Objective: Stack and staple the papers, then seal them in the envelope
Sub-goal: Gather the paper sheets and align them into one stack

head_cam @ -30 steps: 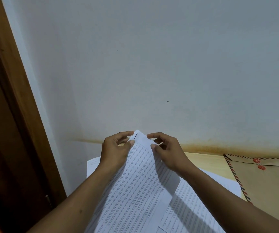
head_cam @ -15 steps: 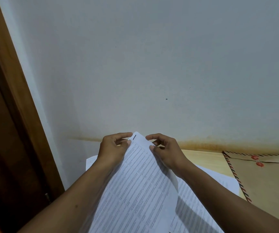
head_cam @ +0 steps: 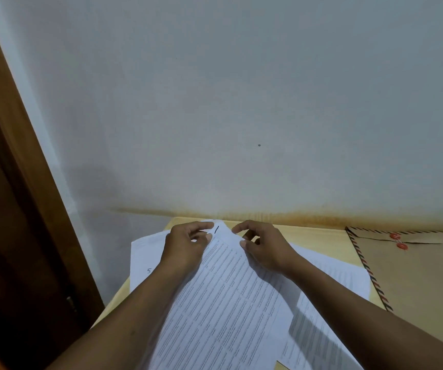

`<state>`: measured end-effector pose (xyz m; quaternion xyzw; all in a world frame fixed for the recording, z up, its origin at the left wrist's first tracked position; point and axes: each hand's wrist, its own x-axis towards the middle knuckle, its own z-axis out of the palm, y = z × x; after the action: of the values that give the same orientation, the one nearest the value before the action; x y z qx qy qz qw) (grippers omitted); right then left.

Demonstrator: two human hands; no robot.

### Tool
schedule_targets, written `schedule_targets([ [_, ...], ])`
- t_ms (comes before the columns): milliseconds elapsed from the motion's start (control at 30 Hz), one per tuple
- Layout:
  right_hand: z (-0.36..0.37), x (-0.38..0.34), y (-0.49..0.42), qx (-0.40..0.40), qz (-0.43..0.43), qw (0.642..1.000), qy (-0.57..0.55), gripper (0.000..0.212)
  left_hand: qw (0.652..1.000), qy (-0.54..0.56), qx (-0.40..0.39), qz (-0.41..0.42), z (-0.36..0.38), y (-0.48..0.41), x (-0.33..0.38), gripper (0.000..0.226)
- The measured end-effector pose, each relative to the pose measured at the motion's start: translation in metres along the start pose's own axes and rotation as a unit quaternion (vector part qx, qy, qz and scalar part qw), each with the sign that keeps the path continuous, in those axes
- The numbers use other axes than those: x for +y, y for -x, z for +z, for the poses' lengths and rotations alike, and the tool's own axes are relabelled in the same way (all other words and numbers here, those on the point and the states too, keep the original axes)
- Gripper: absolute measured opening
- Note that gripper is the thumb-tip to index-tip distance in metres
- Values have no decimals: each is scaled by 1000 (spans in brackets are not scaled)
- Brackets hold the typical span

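Note:
A printed sheet marked "1" (head_cam: 223,289) slants across the middle of the wooden table. My left hand (head_cam: 185,248) pinches its far corner from the left. On the right edge of that corner, my right hand (head_cam: 261,245) pinches the same sheet. More printed sheets lie under it: one marked "5" (head_cam: 145,260) sticks out on the left, others (head_cam: 329,273) spread out to the right. A brown envelope (head_cam: 412,276) with a striped border and two red string buttons lies flat at the right. No stapler is in view.
The yellow table (head_cam: 319,237) stands against a white wall (head_cam: 241,102) with a brown stain along its foot. A dark wooden door frame (head_cam: 14,182) runs down the left side, close to the table's left edge.
The view has tipped down a little, showing more of the table. Both hands and the sheet's corner have dropped lower toward the table. The sheet marked "5" now shows at the left.

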<state>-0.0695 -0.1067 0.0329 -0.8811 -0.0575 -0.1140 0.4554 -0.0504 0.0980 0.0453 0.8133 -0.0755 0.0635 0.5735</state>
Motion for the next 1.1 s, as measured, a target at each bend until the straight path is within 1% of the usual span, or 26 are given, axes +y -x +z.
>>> schedule_targets([
  [100, 3, 13, 8, -8, 13, 1000, 25, 26, 1000, -12, -2, -9, 11, 6, -12, 23],
  [233, 4, 31, 17, -40, 33, 998, 42, 24, 999, -28, -25, -12, 20, 11, -26, 25],
  [300, -1, 39, 18, -31, 49, 996, 67, 21, 999, -25, -35, -12, 23, 13, -31, 27],
  [367, -12, 51, 17, -5, 80, 991, 102, 21, 999, -16, -42, -14, 27, 13, -32, 29],
  [433, -27, 65, 17, 17, 118, 977, 177, 26, 999, -7, -49, -13, 32, 13, -32, 29],
  [500, -41, 80, 20, 24, 167, 947, 273, 34, 998, 2, -56, -8, 38, 11, -30, 28],
  [567, -52, 91, 25, 11, 218, 919, 329, 38, 998, 10, -61, -2, 44, 10, -27, 27],
  [633, -58, 100, 30, -10, 250, 907, 339, 41, 998, 17, -68, 0, 49, 9, -25, 27],
  [700, -60, 104, 33, -14, 254, 907, 336, 45, 997, 15, -77, 3, 54, 7, -24, 26],
  [833, -62, 95, 31, -22, 247, 903, 350, 68, 996, 10, -93, 5, 62, 6, -26, 24],
  [933, -60, 90, 29, -26, 243, 901, 359, 68, 995, 19, -102, 1, 67, 6, -27, 24],
  [1000, -57, 90, 30, -19, 239, 906, 349, 67, 995, 19, -103, -3, 69, 6, -28, 25],
  [1100, -53, 91, 31, -13, 249, 913, 322, 75, 994, 17, -105, -9, 71, 7, -31, 25],
])
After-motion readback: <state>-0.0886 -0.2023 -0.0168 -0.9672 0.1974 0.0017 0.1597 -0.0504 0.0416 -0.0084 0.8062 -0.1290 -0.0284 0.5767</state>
